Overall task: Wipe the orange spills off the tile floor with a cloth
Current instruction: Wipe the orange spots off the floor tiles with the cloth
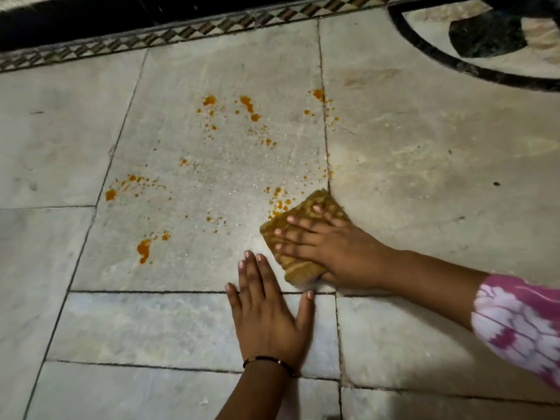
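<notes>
Orange spills (144, 250) lie scattered in drops and blobs over a large pale tile (197, 177), from its far edge to its near left part. A folded yellow-brown cloth (303, 269) lies flat on the tile's near right corner, touching a few drops. My right hand (321, 241) presses on the cloth with straight, spread fingers. My left hand (266, 310) rests flat on the floor just left of the cloth, fingers straight, holding nothing.
A patterned diamond border (181, 30) runs along the far edge with a dark strip behind it. A black curved inlay (454, 63) sits at the far right. Dark grout lines divide the surrounding pale tiles.
</notes>
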Demonstrator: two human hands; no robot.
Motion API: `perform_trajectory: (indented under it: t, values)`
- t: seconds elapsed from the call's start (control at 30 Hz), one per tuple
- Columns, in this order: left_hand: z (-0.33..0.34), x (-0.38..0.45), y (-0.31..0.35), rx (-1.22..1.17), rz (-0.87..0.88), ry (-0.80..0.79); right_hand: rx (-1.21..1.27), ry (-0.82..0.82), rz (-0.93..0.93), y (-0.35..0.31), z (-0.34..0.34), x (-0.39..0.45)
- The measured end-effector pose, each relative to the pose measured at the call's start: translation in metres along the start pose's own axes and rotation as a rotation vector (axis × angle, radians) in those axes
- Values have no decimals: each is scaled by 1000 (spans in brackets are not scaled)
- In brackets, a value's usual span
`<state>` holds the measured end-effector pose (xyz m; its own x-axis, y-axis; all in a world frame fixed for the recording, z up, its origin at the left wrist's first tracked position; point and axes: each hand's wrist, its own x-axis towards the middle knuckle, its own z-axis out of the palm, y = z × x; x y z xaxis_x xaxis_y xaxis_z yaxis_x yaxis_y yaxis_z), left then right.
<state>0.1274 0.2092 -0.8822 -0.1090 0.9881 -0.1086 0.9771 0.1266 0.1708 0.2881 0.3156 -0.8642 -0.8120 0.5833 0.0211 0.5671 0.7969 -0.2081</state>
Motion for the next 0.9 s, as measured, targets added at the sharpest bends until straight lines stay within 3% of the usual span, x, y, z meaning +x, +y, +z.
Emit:
perform_trajectory:
  t: [0.13, 0.2, 0.3, 0.37, 0.5, 0.57, 0.67, 0.9]
  values:
    - [-3, 0, 0, 4, 0, -33, 131, -65, 235, 23, -18, 28]
    - [-5, -1, -1, -5, 8, -64, 142, -29, 380, 41, -22, 15]
    - [-10, -2, -3, -23, 17, -96, 95, 12, 439, 37, -14, -25]
    - [-16, 0, -8, -42, 46, -156, -8, -6, 384, 16, -14, -43]
    - [-45, 12, -35, 120, 222, -370, -43, -348, 101, -37, -31, -33]
    - [-67, 24, -47, 197, 296, -535, -7, -623, 5, -49, -42, -9]
    - [-91, 49, -58, 278, 396, -703, -89, -715, -84, -37, -55, 32]
    - [-107, 98, -92, 641, 872, -789, -57, -620, 406, -13, -60, 18]
